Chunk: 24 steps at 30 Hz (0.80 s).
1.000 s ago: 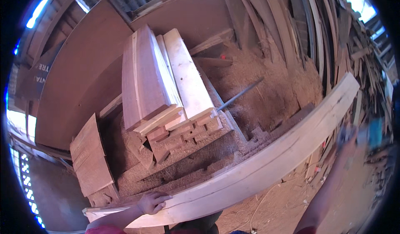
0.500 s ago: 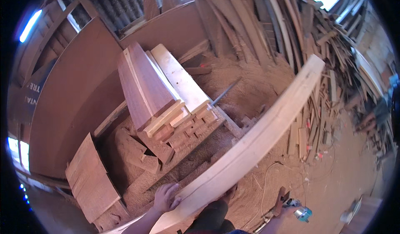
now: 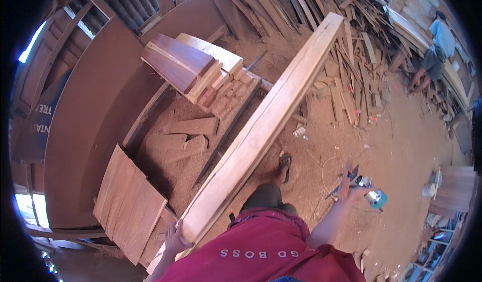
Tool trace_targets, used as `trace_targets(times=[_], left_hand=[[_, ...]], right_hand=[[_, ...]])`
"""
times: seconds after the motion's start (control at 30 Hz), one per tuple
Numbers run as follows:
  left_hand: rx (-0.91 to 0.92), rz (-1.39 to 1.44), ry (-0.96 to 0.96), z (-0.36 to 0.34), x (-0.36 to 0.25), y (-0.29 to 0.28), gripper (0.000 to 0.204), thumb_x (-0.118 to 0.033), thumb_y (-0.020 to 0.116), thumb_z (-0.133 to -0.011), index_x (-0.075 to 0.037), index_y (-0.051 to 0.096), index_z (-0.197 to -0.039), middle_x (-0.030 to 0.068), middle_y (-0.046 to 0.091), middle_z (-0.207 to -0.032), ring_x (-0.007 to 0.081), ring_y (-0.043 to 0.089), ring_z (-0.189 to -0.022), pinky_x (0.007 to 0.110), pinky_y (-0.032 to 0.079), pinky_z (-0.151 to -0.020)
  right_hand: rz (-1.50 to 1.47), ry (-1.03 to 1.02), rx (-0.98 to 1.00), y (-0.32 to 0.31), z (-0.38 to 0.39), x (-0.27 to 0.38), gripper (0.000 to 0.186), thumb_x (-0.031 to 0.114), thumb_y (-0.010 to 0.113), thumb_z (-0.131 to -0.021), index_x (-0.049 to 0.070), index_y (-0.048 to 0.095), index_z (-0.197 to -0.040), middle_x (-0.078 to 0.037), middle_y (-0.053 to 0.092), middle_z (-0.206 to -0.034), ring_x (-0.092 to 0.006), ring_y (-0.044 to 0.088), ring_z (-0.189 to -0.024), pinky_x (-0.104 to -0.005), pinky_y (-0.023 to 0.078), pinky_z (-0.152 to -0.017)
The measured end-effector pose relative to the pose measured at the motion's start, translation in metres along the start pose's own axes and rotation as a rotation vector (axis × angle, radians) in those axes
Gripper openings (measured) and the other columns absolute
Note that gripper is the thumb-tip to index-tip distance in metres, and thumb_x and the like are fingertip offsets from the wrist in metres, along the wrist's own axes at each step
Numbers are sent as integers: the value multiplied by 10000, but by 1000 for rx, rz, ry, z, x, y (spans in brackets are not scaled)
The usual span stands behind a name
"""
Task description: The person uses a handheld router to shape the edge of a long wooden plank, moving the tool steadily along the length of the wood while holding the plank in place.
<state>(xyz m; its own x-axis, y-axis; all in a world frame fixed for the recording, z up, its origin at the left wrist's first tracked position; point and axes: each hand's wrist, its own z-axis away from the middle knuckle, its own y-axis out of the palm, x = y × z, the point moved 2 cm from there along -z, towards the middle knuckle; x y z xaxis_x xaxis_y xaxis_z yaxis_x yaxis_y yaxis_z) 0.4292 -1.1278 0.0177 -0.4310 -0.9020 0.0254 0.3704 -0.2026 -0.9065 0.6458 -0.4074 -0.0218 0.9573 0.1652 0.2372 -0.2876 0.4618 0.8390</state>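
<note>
Overhead, almost, the long pale plank (image 3: pixel 261 126) runs on a slant from the lower left, beside the person's red shirt, up to the upper right, where its squared far end reaches the heap of leaning offcuts (image 3: pixel 351 56) at the far edge of the sawdust floor (image 3: pixel 401 146). Its long axis points up and to the right, its broad face is turned upward, and a dark line runs along one edge. The left hand (image 3: pixel 174 238) grips the near end from the left side, fingers wrapped against the plank's edge. The right hand (image 3: pixel 354 191) is out to the right, well apart from the plank, closed around a dark-handled tool just beside a teal power tool (image 3: pixel 374 197) on the floor; how tightly it grips cannot be told. Left of the plank, a stack of reddish boards (image 3: pixel 191 68) lies on a sawdust-covered bench, with short blocks (image 3: pixel 191 126) below it and a leaning group of flat panels (image 3: pixel 128 201) near the lower left. A large brown sheet (image 3: pixel 85 121) stands along the left edge. Open room lies to the right of the plank, across bare floor as far as another person (image 3: pixel 437 51) bending at the upper right corner. One foot (image 3: pixel 283 164) stands just right of the plank's middle.
</note>
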Motion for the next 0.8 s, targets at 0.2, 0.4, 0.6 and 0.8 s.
trace_targets(times=[0.2, 0.4, 0.6, 0.8], left_hand=[[-105, 118, 104, -1, -12, -2, 1377, -494, 931, -533, -157, 250, -1682, 243, 563, -1315, 449, 553, -1216, 557, 442, -1074], [-48, 86, 84, -1, -24, -10, 1373, -492, 931, -530, -158, 261, -1680, 224, 569, -1298, 411, 569, -1204, 532, 459, -1037], [-55, 118, 120, -41, -72, -27, 1355, -500, 925, -543, -179, 265, -1681, 195, 570, -1278, 396, 572, -1204, 550, 448, -1036], [-101, 136, 145, -88, -115, -48, 1315, -515, 921, -567, -235, 279, -1679, 215, 549, -1340, 391, 554, -1260, 535, 431, -1063]], right_hand=[[-133, -39, -55, -4, 27, 37, 1084, 742, 667, -867, -53, 323, -1520, -335, 415, -1525, -562, 334, -1475, -724, 305, -1220], [6, -164, -127, 9, 79, 44, 803, 621, 640, -946, -16, 439, -1393, -280, 493, -1461, -503, 491, -1373, -669, 430, -1162], [438, -624, -190, -39, 38, 64, 446, 443, 655, -972, 83, 601, -1229, -84, 709, -1063, -254, 733, -907, -426, 634, -803], [445, -497, -203, -17, 76, 37, 421, 419, 668, -967, 81, 631, -1214, -79, 714, -1016, -243, 729, -855, -405, 624, -740]])
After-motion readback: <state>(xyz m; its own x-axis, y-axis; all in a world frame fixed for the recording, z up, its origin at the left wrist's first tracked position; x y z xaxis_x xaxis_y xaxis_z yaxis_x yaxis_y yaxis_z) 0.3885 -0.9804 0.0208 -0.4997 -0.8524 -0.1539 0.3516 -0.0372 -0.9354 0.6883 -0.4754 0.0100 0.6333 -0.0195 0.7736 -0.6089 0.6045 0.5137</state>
